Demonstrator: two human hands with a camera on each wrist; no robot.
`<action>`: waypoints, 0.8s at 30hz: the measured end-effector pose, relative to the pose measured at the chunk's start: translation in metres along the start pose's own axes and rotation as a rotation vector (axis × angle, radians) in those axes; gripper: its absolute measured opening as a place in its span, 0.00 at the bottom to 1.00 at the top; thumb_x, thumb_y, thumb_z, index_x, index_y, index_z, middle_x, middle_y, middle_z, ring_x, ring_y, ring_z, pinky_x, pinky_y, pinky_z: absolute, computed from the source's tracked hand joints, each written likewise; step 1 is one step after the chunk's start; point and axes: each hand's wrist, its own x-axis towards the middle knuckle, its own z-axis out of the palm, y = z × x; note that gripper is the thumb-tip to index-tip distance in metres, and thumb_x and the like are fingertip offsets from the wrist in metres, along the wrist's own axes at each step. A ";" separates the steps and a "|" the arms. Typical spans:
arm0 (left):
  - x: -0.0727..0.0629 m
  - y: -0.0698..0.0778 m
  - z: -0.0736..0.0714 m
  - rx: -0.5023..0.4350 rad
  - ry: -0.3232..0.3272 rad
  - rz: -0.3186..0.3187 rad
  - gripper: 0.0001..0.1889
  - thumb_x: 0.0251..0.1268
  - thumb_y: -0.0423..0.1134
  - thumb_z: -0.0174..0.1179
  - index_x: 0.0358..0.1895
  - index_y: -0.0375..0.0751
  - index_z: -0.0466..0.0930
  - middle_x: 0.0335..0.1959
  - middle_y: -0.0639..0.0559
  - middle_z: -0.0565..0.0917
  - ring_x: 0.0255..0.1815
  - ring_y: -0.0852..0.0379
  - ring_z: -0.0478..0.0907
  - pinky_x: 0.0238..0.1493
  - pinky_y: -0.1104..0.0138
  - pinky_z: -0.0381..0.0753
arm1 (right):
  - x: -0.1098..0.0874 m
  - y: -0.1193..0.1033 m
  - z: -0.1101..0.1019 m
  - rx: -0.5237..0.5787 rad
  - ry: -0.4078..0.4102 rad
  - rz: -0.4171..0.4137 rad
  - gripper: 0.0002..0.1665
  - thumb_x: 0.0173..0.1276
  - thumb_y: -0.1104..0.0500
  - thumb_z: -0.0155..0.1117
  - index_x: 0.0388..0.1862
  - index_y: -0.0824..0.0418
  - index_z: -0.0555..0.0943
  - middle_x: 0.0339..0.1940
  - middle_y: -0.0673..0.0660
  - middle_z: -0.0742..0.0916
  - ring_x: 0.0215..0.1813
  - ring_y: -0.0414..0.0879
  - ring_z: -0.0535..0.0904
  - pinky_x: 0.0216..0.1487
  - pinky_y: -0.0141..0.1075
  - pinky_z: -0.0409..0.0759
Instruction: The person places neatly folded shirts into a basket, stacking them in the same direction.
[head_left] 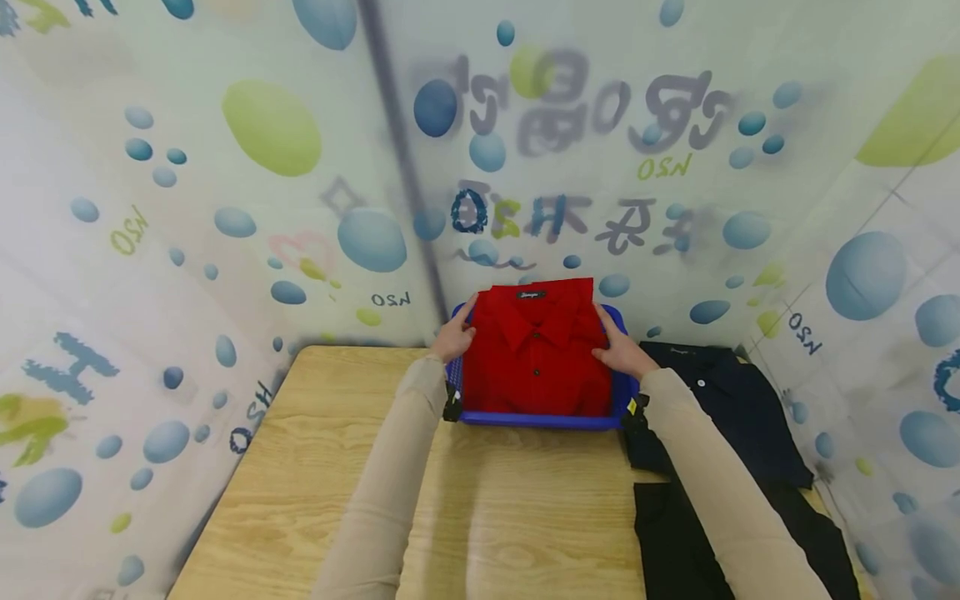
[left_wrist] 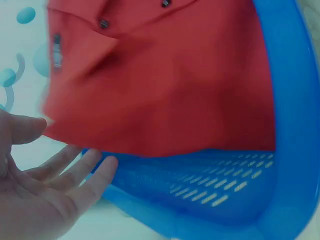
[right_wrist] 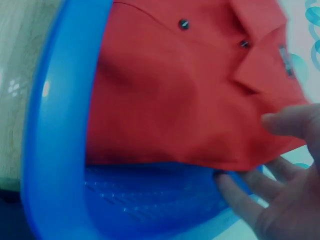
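A folded red shirt [head_left: 534,358] with a collar, dark buttons and a dark neck label lies in a blue plastic basket [head_left: 540,420]. Its collar end rises above the far rim. My left hand [head_left: 453,337] is at the shirt's left side, index finger stretched along the edge and thumb apart from it; in the left wrist view the thumb [left_wrist: 27,129] is beside the blurred shirt corner. On the opposite side is my right hand [head_left: 626,350], its fingers extended. Its thumb [right_wrist: 287,121] overlaps the shirt front in the right wrist view, and some fingertips are partly behind the shirt's edge.
A dark navy shirt [head_left: 720,392] lies to the right of the basket, with a black garment [head_left: 667,533] nearer me, partly under my right sleeve. The wooden table [head_left: 322,467] meets a patterned curtain [head_left: 360,167] at the back and sides.
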 end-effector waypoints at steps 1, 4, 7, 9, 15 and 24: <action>0.000 0.000 -0.001 0.002 -0.004 0.001 0.34 0.73 0.30 0.44 0.78 0.51 0.44 0.72 0.37 0.61 0.59 0.40 0.71 0.55 0.53 0.72 | 0.000 0.000 0.000 0.003 -0.009 0.009 0.52 0.70 0.71 0.51 0.79 0.54 0.31 0.74 0.74 0.53 0.67 0.73 0.61 0.62 0.63 0.62; 0.000 -0.001 -0.003 0.021 -0.022 0.000 0.34 0.74 0.31 0.45 0.79 0.52 0.43 0.73 0.37 0.58 0.64 0.39 0.67 0.60 0.51 0.70 | -0.003 0.001 -0.001 0.016 -0.030 0.028 0.53 0.69 0.71 0.52 0.78 0.54 0.29 0.70 0.78 0.59 0.60 0.73 0.69 0.58 0.61 0.69; -0.002 -0.002 -0.005 0.041 -0.044 -0.009 0.34 0.75 0.34 0.45 0.78 0.54 0.44 0.74 0.37 0.57 0.68 0.39 0.62 0.63 0.49 0.66 | -0.005 0.000 -0.002 0.020 -0.039 0.019 0.52 0.69 0.71 0.52 0.79 0.56 0.31 0.69 0.78 0.60 0.59 0.74 0.70 0.58 0.60 0.69; -0.004 -0.001 -0.008 0.050 -0.061 -0.018 0.33 0.76 0.36 0.45 0.78 0.55 0.44 0.73 0.36 0.59 0.68 0.40 0.62 0.62 0.48 0.66 | -0.006 -0.001 -0.003 0.008 -0.046 0.002 0.51 0.69 0.71 0.53 0.79 0.58 0.33 0.69 0.79 0.60 0.60 0.76 0.68 0.59 0.61 0.68; -0.011 0.000 -0.014 0.101 -0.085 0.015 0.31 0.76 0.36 0.45 0.78 0.50 0.47 0.71 0.34 0.61 0.67 0.37 0.63 0.63 0.47 0.65 | -0.007 -0.002 -0.007 -0.093 -0.025 -0.038 0.46 0.69 0.70 0.53 0.78 0.64 0.41 0.69 0.77 0.63 0.63 0.75 0.64 0.60 0.64 0.64; -0.015 -0.010 -0.026 0.272 -0.129 0.088 0.30 0.75 0.38 0.46 0.77 0.42 0.51 0.72 0.35 0.60 0.70 0.36 0.59 0.68 0.48 0.58 | -0.024 0.006 -0.020 -0.190 -0.011 -0.077 0.40 0.69 0.66 0.55 0.75 0.70 0.50 0.71 0.77 0.61 0.69 0.72 0.57 0.64 0.65 0.57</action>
